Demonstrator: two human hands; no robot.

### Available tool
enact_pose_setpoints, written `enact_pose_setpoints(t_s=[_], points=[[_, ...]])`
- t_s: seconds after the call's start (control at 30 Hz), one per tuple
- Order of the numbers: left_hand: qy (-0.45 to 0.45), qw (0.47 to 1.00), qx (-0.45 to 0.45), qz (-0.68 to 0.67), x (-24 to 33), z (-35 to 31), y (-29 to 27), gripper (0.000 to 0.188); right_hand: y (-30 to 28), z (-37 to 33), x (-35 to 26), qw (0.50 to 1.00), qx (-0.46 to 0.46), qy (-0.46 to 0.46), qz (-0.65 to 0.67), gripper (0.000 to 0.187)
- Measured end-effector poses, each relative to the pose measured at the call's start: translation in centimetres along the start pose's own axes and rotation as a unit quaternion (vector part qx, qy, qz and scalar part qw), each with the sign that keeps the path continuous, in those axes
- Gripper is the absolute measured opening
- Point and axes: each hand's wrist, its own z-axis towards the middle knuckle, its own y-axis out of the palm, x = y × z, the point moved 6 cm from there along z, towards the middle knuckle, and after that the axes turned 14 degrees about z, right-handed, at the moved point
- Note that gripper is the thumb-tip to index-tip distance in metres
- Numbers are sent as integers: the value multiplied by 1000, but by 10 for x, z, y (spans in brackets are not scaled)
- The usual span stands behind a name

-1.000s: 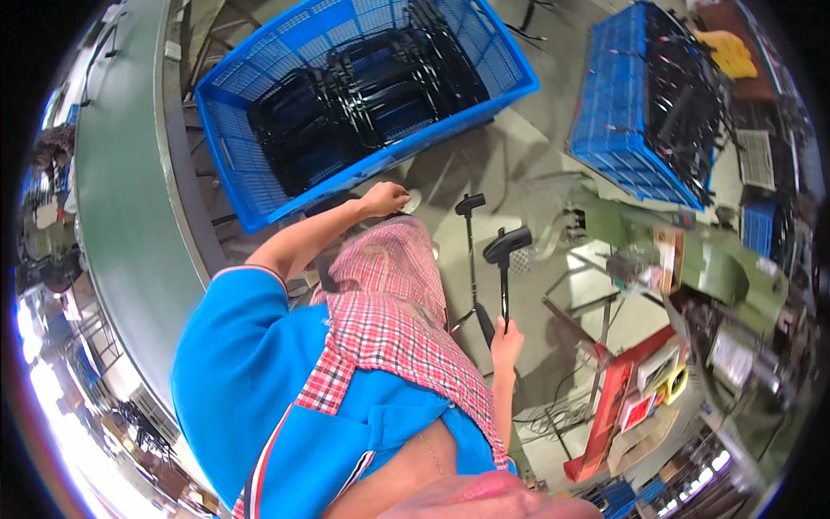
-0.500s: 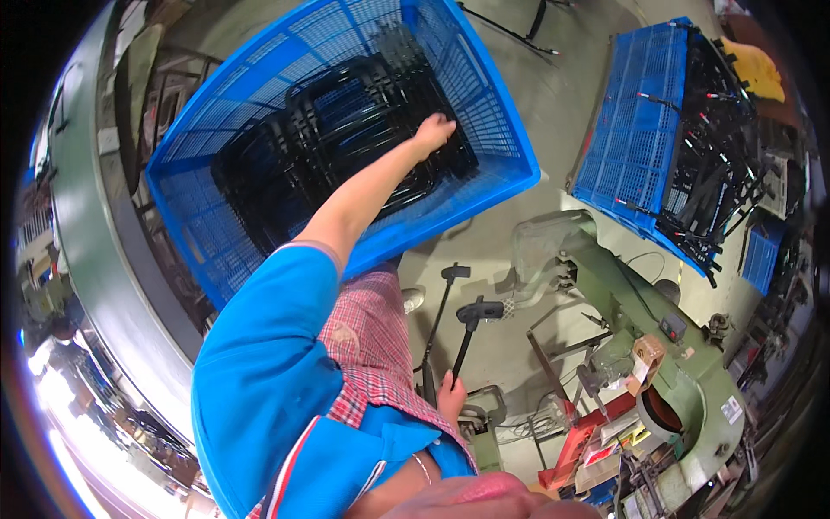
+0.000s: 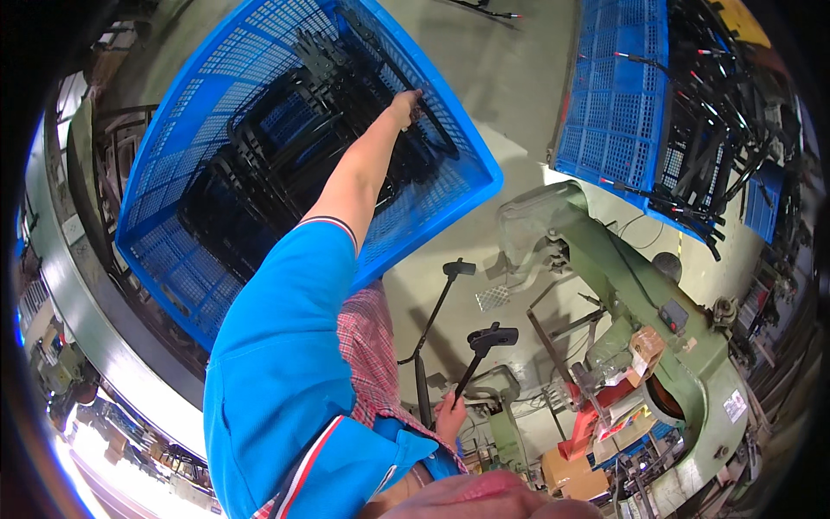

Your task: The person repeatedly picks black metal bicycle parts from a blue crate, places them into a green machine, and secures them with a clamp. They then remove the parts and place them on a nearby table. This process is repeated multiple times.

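Across from below the blue crate [image 3: 432, 222], the left hand [image 3: 404, 110] had moved inside, near its right wall, bringing the stacked black frames [image 3: 290, 143] within reach. Its fingers looked curled; whether they pinched anything could not be told. Lower centre of the frame, the right hand [image 3: 450, 417] stayed wrapped round a T-headed black rod [image 3: 469, 372], beside a similar rod [image 3: 439, 303]. Rightward stood a green machine [image 3: 618, 268].

No lettering can be read; a small pale label [image 3: 735, 406] on the green machine [image 3: 644, 290] at right is too blurred.
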Motion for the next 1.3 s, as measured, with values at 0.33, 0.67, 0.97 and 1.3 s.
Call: enact_pose_setpoints(t_s=[0.33, 0.67, 0.97, 1.3], points=[[235, 923, 133, -274, 48, -186, -88, 32, -44, 8, -5, 994, -20, -100, -30, 33], [344, 925, -65, 146, -22, -658, -20, 20, -148, 24, -36, 946, -43, -322, -8, 29], [434, 687, -41, 581, -113, -766, 52, 34, -263, 0, -56, 906, -44, -418, -49, 21], [463, 461, -287, 700, -192, -706, 226, 30, -309, -26, -72, 857, -41, -513, -10, 34]])
